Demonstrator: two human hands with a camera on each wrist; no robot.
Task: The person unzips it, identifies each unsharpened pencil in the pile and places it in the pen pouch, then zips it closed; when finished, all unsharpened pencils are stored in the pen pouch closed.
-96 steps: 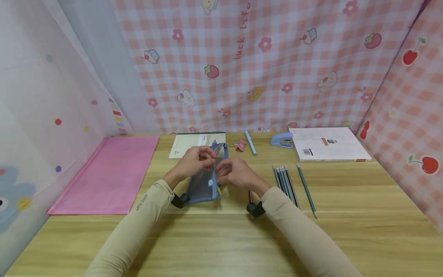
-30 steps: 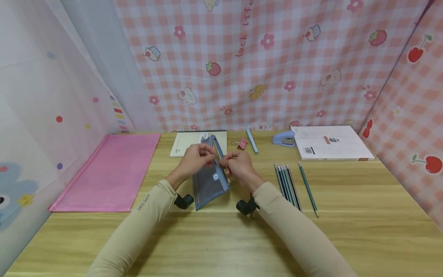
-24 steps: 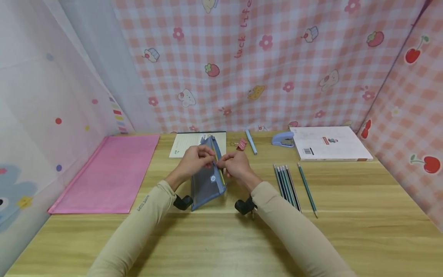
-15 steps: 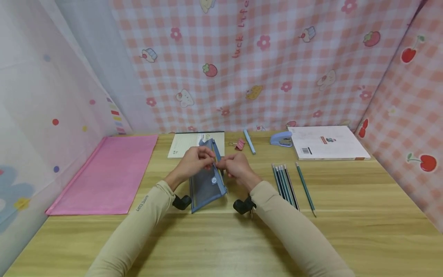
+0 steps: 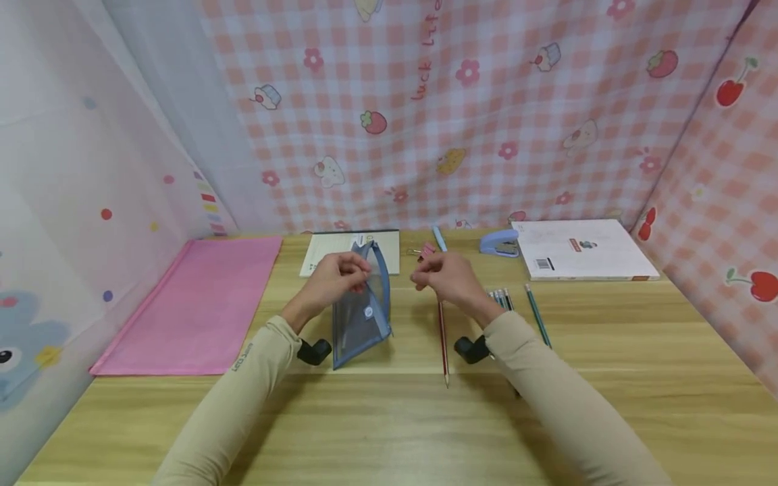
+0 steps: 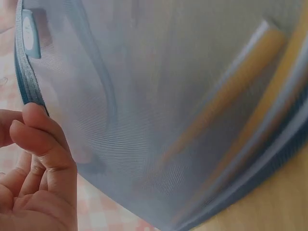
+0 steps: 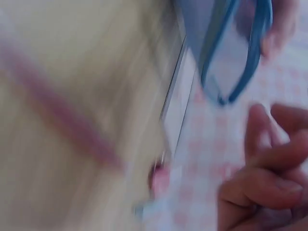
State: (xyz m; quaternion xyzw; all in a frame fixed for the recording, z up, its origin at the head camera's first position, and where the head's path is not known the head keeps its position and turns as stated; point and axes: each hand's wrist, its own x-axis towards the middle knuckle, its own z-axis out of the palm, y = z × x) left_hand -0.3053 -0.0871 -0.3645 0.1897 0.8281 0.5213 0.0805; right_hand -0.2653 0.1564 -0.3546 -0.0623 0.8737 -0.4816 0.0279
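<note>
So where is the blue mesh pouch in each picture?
Head: the blue mesh pouch stands at the middle of the table, held at its top by the left hand.
Left wrist: it fills most of the picture, fingers at lower left.
Right wrist: blurred, at the top right.
Shared landmark: the pouch's darker blue edge band.

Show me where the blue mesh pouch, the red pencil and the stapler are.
blue mesh pouch [image 5: 360,317], head view, on its mesh side panel.
red pencil [image 5: 443,337], head view, mid-shaft on the desk.
stapler [image 5: 498,243], head view, on its blue top.
</note>
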